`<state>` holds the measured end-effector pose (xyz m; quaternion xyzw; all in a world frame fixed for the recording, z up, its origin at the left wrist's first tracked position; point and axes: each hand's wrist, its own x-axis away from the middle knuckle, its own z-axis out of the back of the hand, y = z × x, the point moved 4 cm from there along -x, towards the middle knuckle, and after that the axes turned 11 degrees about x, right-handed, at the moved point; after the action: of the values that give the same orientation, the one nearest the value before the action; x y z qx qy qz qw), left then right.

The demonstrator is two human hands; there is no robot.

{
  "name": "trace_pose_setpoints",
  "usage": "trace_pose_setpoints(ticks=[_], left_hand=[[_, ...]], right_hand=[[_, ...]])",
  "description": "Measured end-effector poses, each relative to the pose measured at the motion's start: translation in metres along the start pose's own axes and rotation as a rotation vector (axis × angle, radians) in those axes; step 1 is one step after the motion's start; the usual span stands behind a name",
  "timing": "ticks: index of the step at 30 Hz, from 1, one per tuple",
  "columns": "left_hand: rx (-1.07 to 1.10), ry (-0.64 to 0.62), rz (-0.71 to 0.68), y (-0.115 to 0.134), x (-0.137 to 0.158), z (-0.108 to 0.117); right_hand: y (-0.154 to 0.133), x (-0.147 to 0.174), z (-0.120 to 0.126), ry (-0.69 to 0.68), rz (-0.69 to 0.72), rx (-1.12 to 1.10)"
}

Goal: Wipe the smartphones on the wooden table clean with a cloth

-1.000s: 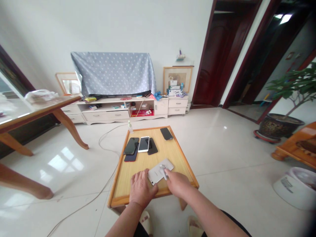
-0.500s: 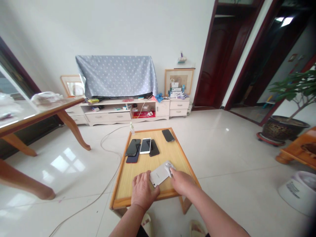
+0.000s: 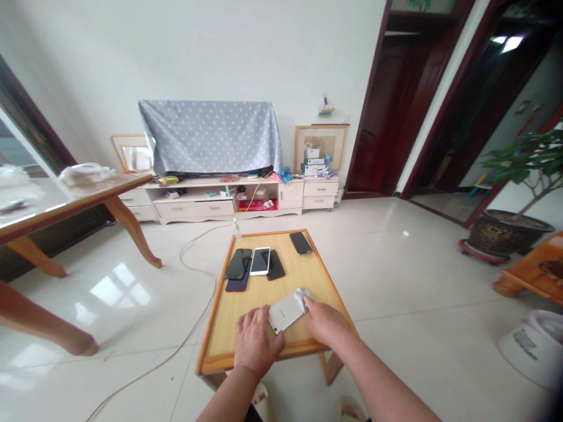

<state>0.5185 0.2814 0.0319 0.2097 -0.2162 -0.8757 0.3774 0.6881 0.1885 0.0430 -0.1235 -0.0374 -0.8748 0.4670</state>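
Observation:
A white smartphone lies back up near the front of the small wooden table. My left hand grips its near left end, fingers along one edge and thumb at the lower corner. In my right hand a crumpled whitish cloth is pinched and pressed against the phone's far right end. Farther up the table lie a white-framed phone, a black phone, a dark phone partly over a blue phone with a red edge, and another black phone.
A clear spray bottle stands at the table's back left corner. A long cable runs over the floor on the left. The larger wooden table is at left, a white bucket at right, and a low TV cabinet by the wall.
The cloth in my right hand has shifted slightly over the phone's far right end. My left hand keeps its hold, and the view has moved a little.

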Motion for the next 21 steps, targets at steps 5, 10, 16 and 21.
trace_pose_setpoints(ticks=[5,10,16,21], left_hand=[[0.000,-0.026,-0.021,-0.003,0.000,-0.002],[-0.015,-0.052,0.026,-0.008,-0.003,-0.005],[-0.051,-0.115,-0.001,-0.010,-0.015,-0.001],[-0.031,-0.127,-0.016,-0.012,-0.022,0.004]], right_hand=[[-0.028,0.010,-0.007,0.079,0.158,0.005],[-0.042,0.011,-0.007,0.117,0.201,-0.010],[-0.020,-0.024,0.000,0.167,0.070,-0.039],[-0.024,-0.023,-0.005,0.184,0.171,-0.128]])
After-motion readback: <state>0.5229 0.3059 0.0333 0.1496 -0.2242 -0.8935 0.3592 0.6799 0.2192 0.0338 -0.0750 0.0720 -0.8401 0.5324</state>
